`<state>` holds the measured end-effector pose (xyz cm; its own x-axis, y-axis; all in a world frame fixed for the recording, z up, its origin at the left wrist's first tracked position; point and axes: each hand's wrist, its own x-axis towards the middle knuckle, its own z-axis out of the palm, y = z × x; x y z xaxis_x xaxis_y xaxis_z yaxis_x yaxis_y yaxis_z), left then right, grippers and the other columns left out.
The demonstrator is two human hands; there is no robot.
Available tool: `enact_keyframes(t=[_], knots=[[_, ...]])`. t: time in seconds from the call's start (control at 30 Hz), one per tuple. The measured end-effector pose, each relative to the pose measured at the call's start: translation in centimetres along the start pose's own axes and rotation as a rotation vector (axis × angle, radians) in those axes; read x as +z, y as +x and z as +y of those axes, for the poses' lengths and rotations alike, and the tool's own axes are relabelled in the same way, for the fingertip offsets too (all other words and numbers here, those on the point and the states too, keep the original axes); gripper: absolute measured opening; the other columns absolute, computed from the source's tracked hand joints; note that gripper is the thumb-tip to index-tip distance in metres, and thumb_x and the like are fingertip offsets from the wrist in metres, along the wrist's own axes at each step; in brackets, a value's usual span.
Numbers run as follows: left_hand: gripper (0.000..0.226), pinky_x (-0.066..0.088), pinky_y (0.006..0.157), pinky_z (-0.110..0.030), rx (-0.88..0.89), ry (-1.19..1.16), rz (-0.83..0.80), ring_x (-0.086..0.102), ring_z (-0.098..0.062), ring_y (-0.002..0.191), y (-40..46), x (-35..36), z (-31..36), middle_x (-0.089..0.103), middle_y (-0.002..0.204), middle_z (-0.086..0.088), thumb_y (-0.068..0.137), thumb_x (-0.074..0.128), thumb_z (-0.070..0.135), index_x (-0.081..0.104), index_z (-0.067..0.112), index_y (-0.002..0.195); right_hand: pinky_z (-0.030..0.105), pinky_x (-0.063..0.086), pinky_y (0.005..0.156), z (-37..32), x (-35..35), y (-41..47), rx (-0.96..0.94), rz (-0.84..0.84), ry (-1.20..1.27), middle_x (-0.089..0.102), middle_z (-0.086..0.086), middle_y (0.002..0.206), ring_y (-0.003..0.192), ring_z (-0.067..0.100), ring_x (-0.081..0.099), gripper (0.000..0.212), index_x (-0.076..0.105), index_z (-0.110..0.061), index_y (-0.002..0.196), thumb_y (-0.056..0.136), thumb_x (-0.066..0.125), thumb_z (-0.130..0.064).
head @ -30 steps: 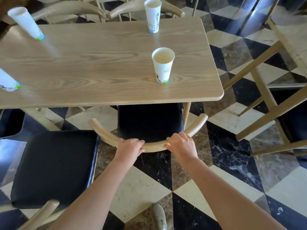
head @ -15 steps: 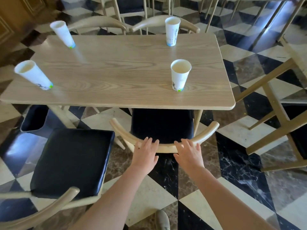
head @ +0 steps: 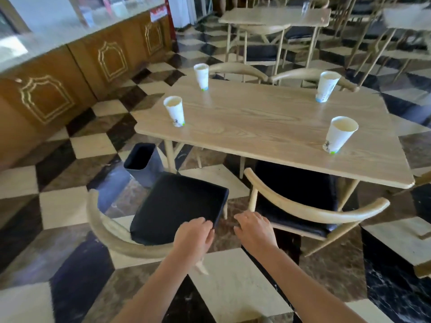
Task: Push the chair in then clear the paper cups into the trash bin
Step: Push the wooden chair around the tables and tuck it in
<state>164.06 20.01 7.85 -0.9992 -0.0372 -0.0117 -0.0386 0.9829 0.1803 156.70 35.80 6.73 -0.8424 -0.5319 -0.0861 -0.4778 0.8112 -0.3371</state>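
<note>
Both hands hang free over the floor and hold nothing. The left hand (head: 194, 236) has its fingers loosely bent, fingertips over the near corner of the left chair's black seat (head: 177, 206); whether they touch it cannot be told. The right hand (head: 254, 227) is spread flat, fingers relaxed, in the gap between the two chairs, apart from both.

To the right, the right chair (head: 310, 212) stands pushed in, its dark cushion partly under the table (head: 268, 127) and its curved wooden back just outside the table edge. The left chair sits out from the table, turned at an angle, its curved back (head: 105, 231) toward the camera.

Four paper cups stand upright on the table, one near each corner: the near right cup (head: 339, 134), the far right cup (head: 327, 86), the far left cup (head: 202, 76) and the near left cup (head: 175, 111).

A dark bin (head: 142, 163) stands on the checkered floor (head: 233, 283) by the table's left end, just beyond the left chair. A wooden counter (head: 70, 73) runs along the left, and more tables and chairs (head: 277, 24) fill the background.
</note>
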Motion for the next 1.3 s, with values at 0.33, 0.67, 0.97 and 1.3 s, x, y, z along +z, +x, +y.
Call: enact_keyframes(t=[0.33,0.67,0.97,1.3], knots=[[0.027,0.043,0.08,-0.028,-0.094,-0.035,-0.005,0.054,-0.013,0.096,-9.4,-1.2,-16.1,0.06,0.104,0.004,0.093,0.046,0.028,0.055,0.018,0.116,0.034,0.039,0.095,-15.7,7.1,-0.2,-0.09,-0.138,-0.06,0.054,0.003,0.123,0.113,0.023,0.048,0.031,0.051,-0.018,0.124,0.096,0.042,-0.026],[0.045,0.034,0.099,-0.031,-0.054,0.065,-0.232,0.046,-0.016,0.115,-8.1,-0.4,-24.8,0.051,0.124,0.002,0.092,0.044,0.036,0.042,0.019,0.133,0.034,0.039,0.095,-19.8,12.1,4.3,-0.104,-0.225,-0.128,0.053,-0.001,0.121,0.11,0.02,0.047,0.039,0.049,-0.023,0.127,0.09,0.042,-0.034],[0.046,0.043,0.091,-0.04,0.204,0.108,-0.38,0.056,-0.021,0.106,-8.4,2.0,-33.4,0.057,0.116,0.001,0.083,0.059,0.039,0.052,0.022,0.125,0.036,0.036,0.099,-23.0,16.4,4.0,-0.026,-0.307,-0.173,0.055,0.0,0.12,0.112,0.022,0.049,0.049,0.046,-0.023,0.131,0.088,0.051,-0.045],[0.045,0.057,0.06,-0.042,0.44,0.113,-0.228,0.067,-0.017,0.075,-7.2,3.5,-37.7,0.07,0.082,0.001,0.057,0.087,0.027,0.07,0.015,0.097,0.038,0.041,0.094,-25.3,17.1,4.5,0.145,-0.237,-0.209,0.064,0.003,0.106,0.104,0.024,0.057,0.029,0.061,-0.019,0.108,0.087,0.057,-0.039]])
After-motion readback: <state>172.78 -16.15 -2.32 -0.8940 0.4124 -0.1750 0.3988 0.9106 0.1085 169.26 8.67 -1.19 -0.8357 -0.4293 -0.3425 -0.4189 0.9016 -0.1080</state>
